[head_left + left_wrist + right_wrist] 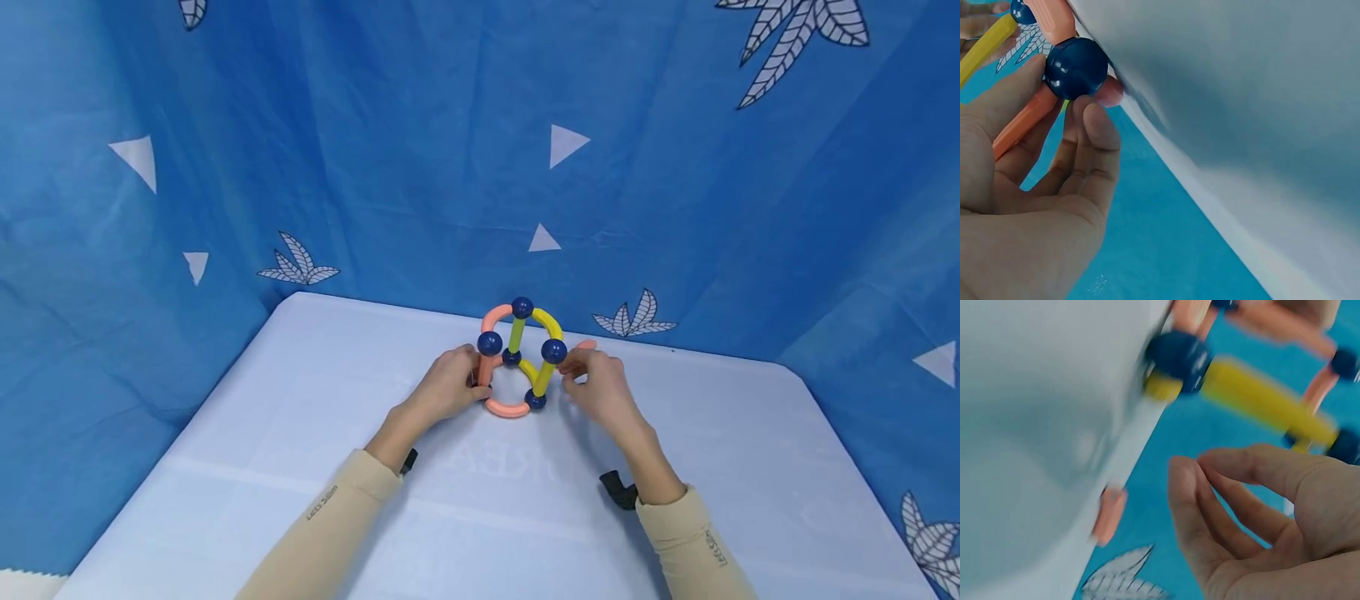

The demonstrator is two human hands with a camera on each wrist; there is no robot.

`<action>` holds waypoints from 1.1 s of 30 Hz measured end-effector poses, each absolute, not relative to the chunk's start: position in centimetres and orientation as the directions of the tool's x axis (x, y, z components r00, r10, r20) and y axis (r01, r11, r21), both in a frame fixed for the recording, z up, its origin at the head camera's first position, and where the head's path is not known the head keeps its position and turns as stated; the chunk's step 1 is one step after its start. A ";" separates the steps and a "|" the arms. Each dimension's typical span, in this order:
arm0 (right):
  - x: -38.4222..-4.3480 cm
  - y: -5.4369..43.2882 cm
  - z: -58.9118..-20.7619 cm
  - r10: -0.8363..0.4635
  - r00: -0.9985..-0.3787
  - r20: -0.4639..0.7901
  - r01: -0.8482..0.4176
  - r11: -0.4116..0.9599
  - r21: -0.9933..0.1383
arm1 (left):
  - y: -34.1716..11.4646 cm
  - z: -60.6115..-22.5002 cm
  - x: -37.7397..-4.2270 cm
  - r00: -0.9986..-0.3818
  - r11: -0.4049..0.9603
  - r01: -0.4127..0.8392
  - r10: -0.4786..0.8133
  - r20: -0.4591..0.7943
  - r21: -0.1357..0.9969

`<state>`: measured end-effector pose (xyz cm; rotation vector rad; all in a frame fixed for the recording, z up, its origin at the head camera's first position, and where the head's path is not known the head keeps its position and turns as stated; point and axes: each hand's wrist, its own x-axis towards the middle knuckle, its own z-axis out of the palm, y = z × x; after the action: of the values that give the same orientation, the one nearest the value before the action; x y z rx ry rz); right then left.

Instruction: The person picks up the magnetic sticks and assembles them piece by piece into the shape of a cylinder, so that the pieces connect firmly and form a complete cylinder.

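Observation:
A small frame of sticks and balls stands on the table, with dark blue balls [522, 307] at its corners. Its upright sticks are a pink stick [486, 369], a green stick [517, 336] and a yellow stick [544, 379]; curved pink and yellow pieces join balls above and below. At the lower left corner, my left hand [446, 385] pinches a blue ball [1076, 69] between thumb and fingers. My right hand [602, 386] is just right of the frame. Its thumb and fingertips come close together with nothing between them in the right wrist view.
A loose pink piece [587, 344] lies on the white table [480, 517] behind my right hand. Close behind the table's back edge hangs a blue patterned cloth [420, 167]. Dark straps with a black part [618, 490] show at the wrists.

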<state>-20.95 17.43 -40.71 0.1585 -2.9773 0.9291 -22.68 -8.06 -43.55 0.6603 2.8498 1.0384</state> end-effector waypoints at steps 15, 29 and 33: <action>-26.5 20.3 -42.6 0.033 -0.994 -0.104 0.074 0.908 -0.412 | -8.6 -43.9 -23.0 -0.870 0.682 0.365 0.492 -0.028 0.634; -20.9 21.9 -40.6 0.086 -0.978 -0.189 0.194 0.700 -0.687 | -8.3 -43.6 -22.6 -0.865 0.656 0.344 0.500 -0.046 0.672; -19.0 21.9 -39.0 0.007 -0.972 -0.233 0.199 0.545 -0.814 | -8.2 -43.7 -22.3 -0.868 0.653 0.339 0.494 -0.042 0.677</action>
<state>-18.99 21.94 -39.00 -0.1989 -2.9354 1.5918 -22.28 -8.20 -43.70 0.6781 2.6487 1.0167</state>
